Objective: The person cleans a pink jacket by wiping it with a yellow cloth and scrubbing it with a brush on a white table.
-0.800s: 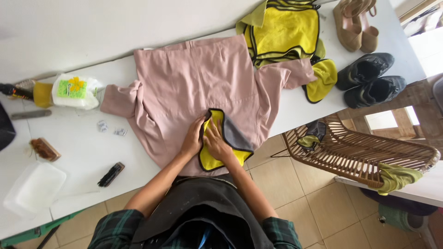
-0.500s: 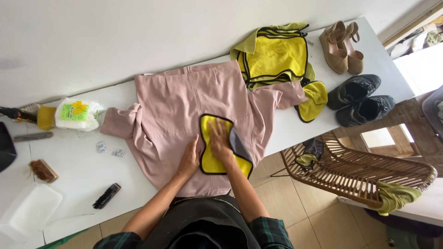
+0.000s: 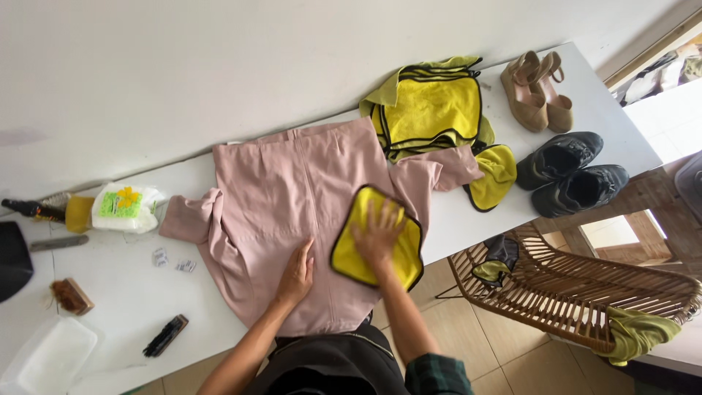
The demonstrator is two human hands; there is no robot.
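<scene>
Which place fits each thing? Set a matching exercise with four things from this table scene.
Things:
1. Yellow cloth
2. Black shoes
3. Left hand
4. Pile of cloths

Places:
a. by the wall, left of the sandals
b. flat on the pink garment, beside the cloth
c. under the right hand
d. at the table's right end, near the front edge

Pairs: 1-c, 2-d, 3-b, 4-a

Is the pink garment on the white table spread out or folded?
Spread out: the pink garment lies flat across the white table, sleeves out sideways.
</scene>
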